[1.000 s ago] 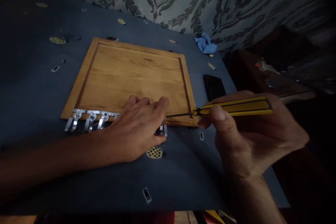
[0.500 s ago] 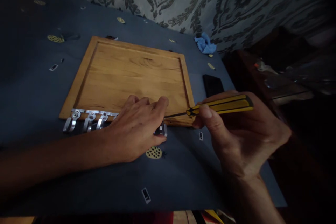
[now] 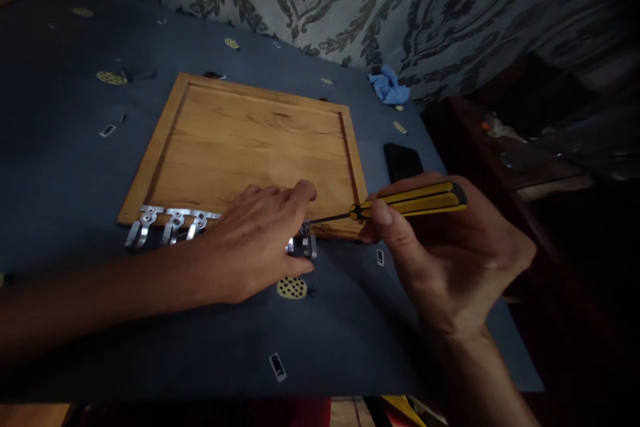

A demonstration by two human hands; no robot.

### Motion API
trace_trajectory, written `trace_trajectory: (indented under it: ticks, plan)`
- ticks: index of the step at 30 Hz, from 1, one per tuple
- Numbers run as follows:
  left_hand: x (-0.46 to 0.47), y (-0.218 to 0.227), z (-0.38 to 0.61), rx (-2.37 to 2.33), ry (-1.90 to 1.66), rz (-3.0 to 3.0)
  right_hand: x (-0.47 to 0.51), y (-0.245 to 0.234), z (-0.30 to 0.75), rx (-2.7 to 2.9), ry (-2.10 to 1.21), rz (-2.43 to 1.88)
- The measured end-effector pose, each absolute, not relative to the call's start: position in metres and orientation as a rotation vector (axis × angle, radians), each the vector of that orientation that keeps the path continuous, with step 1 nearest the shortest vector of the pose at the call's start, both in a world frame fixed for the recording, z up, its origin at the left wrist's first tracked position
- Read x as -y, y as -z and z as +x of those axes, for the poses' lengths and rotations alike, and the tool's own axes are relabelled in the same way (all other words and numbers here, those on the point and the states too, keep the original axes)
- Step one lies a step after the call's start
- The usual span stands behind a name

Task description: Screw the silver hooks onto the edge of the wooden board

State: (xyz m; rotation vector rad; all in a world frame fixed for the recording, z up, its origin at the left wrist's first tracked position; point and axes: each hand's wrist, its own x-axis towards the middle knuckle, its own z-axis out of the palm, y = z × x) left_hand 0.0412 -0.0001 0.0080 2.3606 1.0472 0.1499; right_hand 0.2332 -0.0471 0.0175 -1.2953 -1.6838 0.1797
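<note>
A wooden board (image 3: 250,140) lies flat on a dark blue patterned cloth (image 3: 65,167). A metal strip of coat hooks (image 3: 170,223) runs along its near edge. My left hand (image 3: 255,243) lies over the right part of this strip, fingers spread and pressing down, with one hook (image 3: 306,245) showing beside the thumb. My right hand (image 3: 450,247) is closed round a yellow and black screwdriver (image 3: 410,199). Its thin shaft points left to the strip just past my left fingertips.
A black phone (image 3: 403,161) lies right of the board. A crumpled blue cloth (image 3: 386,87) sits at the back near the patterned wall. A dark wooden ledge with small items (image 3: 505,140) stands to the right. The cloth's front edge is close below my arms.
My right hand has shifted the screwdriver leftward, bringing its tip closer to the hook strip at my left fingertips. My left hand has stayed on the strip.
</note>
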Motion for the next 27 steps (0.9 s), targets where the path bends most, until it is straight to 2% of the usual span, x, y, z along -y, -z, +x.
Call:
trace_trajectory:
  ticks: [27]
  plan:
    - [0.0009, -0.0005, 0.0495, -1.095, -0.187, 2.432, 0.045, -0.0145, 0.235, 1.639, -0.274, -1.266]
